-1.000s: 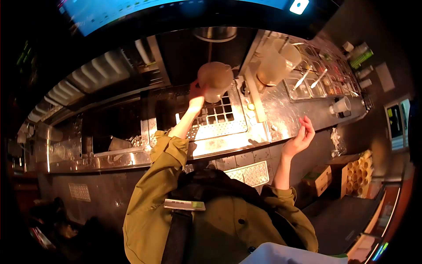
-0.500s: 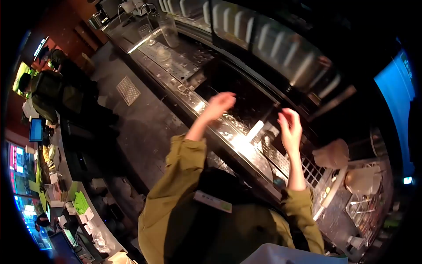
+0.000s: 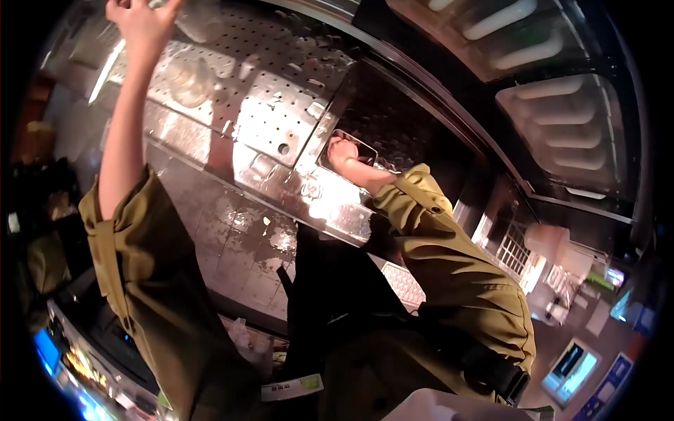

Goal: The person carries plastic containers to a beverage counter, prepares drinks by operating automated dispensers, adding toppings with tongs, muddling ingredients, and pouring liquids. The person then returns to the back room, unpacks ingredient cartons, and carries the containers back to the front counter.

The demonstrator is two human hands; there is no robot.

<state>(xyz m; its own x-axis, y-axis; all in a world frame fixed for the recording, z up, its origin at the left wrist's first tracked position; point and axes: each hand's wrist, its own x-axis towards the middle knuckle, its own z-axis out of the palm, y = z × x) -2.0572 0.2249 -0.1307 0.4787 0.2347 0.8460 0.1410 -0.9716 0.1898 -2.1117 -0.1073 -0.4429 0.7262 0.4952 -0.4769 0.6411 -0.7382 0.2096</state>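
My left hand (image 3: 145, 19) is stretched far out at the top left, its fingers spread and partly cut off by the frame edge. Beside it, clear plastic or glass containers (image 3: 200, 19) blur into the shiny metal. My right hand (image 3: 342, 151) is down inside a small square metal pan (image 3: 374, 154) at the counter's inner edge. Its fingers are curled and mostly hidden; whatever they hold, if anything, does not show. Behind that pan lies a dark, deep bin (image 3: 421, 119) with a glistening surface.
A perforated metal drainboard (image 3: 270, 119) has water and bits on it, with a clear round cup (image 3: 188, 84) standing there. Ribbed clear bins (image 3: 562, 126) sit behind the counter. At the right are a white grid (image 3: 514, 245) and a pale tub (image 3: 547, 242). The tiled floor (image 3: 239, 245) looks wet.
The view has shifted left along the counter. My left hand has gone from above the counter out toward the drainboard's far end. My right hand has dropped into the metal pan.
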